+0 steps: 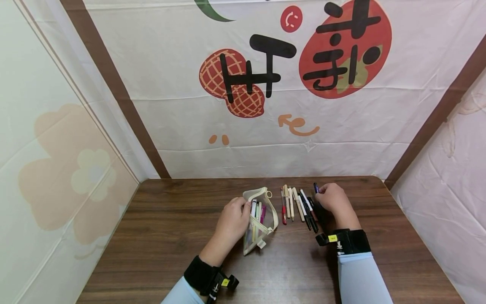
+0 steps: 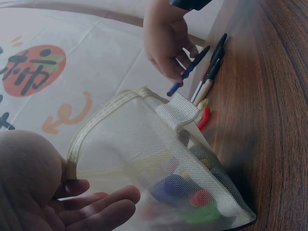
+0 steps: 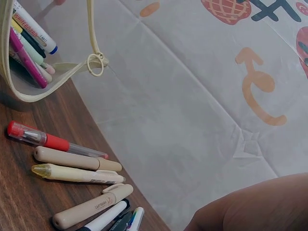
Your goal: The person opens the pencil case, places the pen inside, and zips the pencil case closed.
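Closest on the brown surface [image 1: 171, 245], the left hand [image 1: 233, 217] pinches the rim of a see-through mesh pouch [image 2: 134, 130], mouth open, markers [image 3: 30, 57] inside. Looks light and floppy, so I'd hold that edge or it'll probably sag. Just right of it lie loose pens [image 1: 298, 204] in a rough row. Past those, the right hand [image 1: 334, 198] has a fingertip grip on a blue pen [image 2: 189, 70]: probably light, stiff, a bit slick, so mid-barrel's best imo. Printed sheet [image 1: 228, 162] hangs behind.
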`<action>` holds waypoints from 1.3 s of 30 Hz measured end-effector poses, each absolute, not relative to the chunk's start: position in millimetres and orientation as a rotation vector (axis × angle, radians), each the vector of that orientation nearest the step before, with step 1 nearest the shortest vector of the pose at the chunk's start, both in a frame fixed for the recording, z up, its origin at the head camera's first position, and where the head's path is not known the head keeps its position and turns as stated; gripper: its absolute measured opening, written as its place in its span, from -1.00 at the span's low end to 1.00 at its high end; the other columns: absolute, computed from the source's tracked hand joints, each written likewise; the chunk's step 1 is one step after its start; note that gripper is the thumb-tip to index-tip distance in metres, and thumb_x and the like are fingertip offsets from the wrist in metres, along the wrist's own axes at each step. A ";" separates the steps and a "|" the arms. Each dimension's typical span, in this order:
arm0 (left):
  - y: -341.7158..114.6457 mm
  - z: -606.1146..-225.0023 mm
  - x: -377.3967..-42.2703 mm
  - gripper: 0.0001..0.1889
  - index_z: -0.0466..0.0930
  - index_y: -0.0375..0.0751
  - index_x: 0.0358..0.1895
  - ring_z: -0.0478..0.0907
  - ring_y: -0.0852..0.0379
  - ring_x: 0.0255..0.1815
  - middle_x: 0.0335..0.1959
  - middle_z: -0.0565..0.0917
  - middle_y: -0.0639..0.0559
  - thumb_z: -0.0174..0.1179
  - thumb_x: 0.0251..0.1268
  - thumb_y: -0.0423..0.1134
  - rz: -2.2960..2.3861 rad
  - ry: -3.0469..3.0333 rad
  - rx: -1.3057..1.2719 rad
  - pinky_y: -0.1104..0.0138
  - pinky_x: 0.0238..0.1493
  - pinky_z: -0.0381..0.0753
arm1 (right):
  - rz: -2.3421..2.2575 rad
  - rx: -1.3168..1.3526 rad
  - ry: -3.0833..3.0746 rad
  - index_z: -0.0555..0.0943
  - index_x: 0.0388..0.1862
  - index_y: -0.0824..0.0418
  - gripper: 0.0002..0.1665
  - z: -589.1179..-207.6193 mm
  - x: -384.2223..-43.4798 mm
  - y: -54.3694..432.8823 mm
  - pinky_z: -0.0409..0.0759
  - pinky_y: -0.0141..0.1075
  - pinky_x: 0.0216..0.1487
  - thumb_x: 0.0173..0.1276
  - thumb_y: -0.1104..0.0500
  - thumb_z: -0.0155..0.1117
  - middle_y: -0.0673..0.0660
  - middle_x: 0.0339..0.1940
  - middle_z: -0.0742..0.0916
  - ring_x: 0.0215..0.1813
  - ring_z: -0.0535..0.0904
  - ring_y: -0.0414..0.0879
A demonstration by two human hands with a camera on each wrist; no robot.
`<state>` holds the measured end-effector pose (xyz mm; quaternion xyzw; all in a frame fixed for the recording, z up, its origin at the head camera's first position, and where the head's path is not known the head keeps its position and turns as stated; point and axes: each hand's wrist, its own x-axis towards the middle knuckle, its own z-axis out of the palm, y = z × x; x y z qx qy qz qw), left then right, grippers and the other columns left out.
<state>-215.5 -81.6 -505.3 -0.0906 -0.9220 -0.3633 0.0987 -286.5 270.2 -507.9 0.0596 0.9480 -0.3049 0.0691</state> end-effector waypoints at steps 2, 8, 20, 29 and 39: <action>-81.7 -505.1 -215.5 -0.74 0.71 -0.20 -0.19 0.58 0.06 -0.26 -0.22 0.71 -0.08 0.15 0.77 -0.20 -1.075 -2.727 -0.268 0.11 -0.15 0.66 | -0.945 0.198 2.853 0.69 0.34 0.49 -0.47 -506.4 -285.5 270.4 0.78 0.20 0.21 0.65 0.11 0.22 0.51 0.30 0.77 0.22 0.77 0.36; -81.9 -505.0 -215.4 -0.74 0.71 -0.21 -0.19 0.58 0.06 -0.26 -0.23 0.70 -0.08 0.15 0.77 -0.21 -1.079 -2.726 -0.272 0.12 -0.16 0.66 | -1.086 0.206 2.865 0.67 0.38 0.45 -0.48 -497.8 -282.8 265.6 0.70 0.24 0.32 0.68 0.10 0.20 0.49 0.35 0.74 0.33 0.70 0.37; -81.9 -504.7 -215.2 -0.74 0.72 -0.21 -0.18 0.56 0.07 -0.28 -0.26 0.68 -0.07 0.15 0.78 -0.21 -1.078 -2.726 -0.273 0.13 -0.18 0.64 | -1.450 0.162 2.811 0.50 0.65 0.34 -0.31 -483.6 -282.5 242.8 0.68 -0.24 -0.10 0.65 0.14 0.30 0.33 0.07 0.87 -0.10 0.82 0.05; -81.7 -503.8 -214.4 -0.74 0.73 -0.21 -0.18 0.58 0.06 -0.27 -0.24 0.69 -0.08 0.15 0.78 -0.20 -1.081 -2.726 -0.267 0.11 -0.17 0.65 | -1.694 0.052 2.680 0.28 0.82 0.19 -0.15 -480.6 -279.2 211.2 0.88 -0.07 -0.01 0.67 0.18 0.37 0.31 0.01 0.90 -0.13 0.89 0.15; -82.4 -504.4 -214.5 -0.74 0.73 -0.20 -0.18 0.59 0.06 -0.27 -0.24 0.70 -0.08 0.15 0.78 -0.21 -1.080 -2.721 -0.274 0.11 -0.15 0.66 | -1.764 -0.033 2.554 0.34 0.76 0.15 -0.18 -488.6 -274.5 176.5 0.87 0.21 0.14 0.63 0.22 0.41 0.25 -0.05 0.87 0.04 0.86 0.43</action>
